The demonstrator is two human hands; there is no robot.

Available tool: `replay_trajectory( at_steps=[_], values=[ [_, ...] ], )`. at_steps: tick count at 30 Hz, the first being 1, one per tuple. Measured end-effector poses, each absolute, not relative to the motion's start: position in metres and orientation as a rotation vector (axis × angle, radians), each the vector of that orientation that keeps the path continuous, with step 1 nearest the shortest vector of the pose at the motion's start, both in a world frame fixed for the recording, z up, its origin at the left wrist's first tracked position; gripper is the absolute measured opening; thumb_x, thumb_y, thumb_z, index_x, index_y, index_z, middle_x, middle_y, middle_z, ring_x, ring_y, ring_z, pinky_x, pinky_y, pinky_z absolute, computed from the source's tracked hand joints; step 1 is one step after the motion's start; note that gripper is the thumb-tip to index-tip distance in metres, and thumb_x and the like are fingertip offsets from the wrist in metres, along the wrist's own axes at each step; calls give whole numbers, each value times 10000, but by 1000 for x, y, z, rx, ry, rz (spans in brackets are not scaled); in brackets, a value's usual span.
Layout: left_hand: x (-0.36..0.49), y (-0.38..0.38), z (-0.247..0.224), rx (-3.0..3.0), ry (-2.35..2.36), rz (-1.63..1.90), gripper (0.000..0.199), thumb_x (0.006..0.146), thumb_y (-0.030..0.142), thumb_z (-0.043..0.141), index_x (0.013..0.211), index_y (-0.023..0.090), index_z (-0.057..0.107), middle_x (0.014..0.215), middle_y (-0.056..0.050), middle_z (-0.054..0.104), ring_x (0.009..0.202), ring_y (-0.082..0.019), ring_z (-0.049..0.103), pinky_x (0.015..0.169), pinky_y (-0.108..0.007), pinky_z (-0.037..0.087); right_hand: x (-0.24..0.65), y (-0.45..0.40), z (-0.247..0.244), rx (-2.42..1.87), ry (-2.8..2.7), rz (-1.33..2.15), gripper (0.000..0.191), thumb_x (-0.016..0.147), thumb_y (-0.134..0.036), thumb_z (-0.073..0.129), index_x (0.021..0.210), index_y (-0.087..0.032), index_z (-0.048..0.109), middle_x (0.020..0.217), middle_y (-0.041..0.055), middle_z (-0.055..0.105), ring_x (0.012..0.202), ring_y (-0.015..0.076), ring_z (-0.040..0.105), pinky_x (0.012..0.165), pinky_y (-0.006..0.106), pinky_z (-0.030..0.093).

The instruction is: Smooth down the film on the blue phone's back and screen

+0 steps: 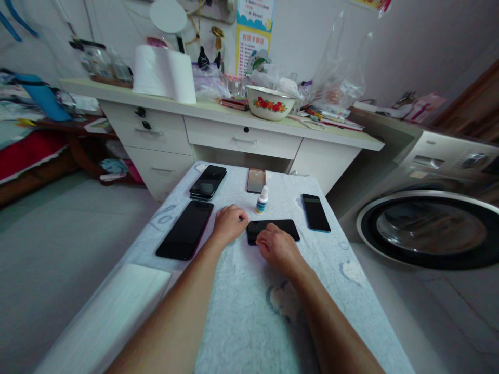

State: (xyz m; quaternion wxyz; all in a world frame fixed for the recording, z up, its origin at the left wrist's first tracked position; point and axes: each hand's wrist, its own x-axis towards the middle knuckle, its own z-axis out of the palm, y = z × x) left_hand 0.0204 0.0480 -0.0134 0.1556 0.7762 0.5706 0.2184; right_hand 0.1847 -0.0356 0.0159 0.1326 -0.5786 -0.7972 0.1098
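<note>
On the patterned tablecloth (237, 322), the right hand (276, 243) bends its fingers together over a black smartphone (289, 228) lying crosswise; I cannot tell whether it pinches anything. The left hand (230, 223) curls by the phone's left end, grip unclear. Just beyond, a small spray bottle (261, 201) could topple if knuckles bump it.

Lighting: we record soft, cool, rather dim indoor light; the paper roll (183, 75) and the tablecloth (241, 322) rank among the palest areas. Shadows: diffuse, on the cloth beneath the right hand (276, 246) and beside the right forearm (323, 301). Reflections: faint on the upper-left phone stack (208, 179); mottled on the door glass (429, 223). Distortion: wide-angle; we note the washing machine (393, 140) stretched toward the right edge. Sharpness: moderate; small poster (253, 47) lettering reads soft.
</note>
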Motion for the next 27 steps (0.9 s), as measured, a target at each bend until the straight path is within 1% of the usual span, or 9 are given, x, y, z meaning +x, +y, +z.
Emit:
replay_trajectory(
  at_steps=[12, 27],
  values=[
    [21, 46, -11, 2219, 1635, 620, 170, 781, 296, 541, 748, 234, 697, 887, -20, 637, 892, -199, 562, 791, -299, 372, 175, -39, 23, -1670, -2331, 326, 170, 868, -190, 491, 848, -216, 657, 874, 14, 545, 701, 97, 517, 615, 205, 337],
    [21, 46, -11, 2238, 1645, 618, 172, 791, 290, 535, 754, 240, 695, 896, -20, 641, 904, -200, 567, 789, -302, 379, 182, -36, 18, -1701, -2327, 315, 155, 842, -179, 498, 824, -211, 648, 849, 12, 531, 681, 99, 497, 609, 213, 321]
  ],
)
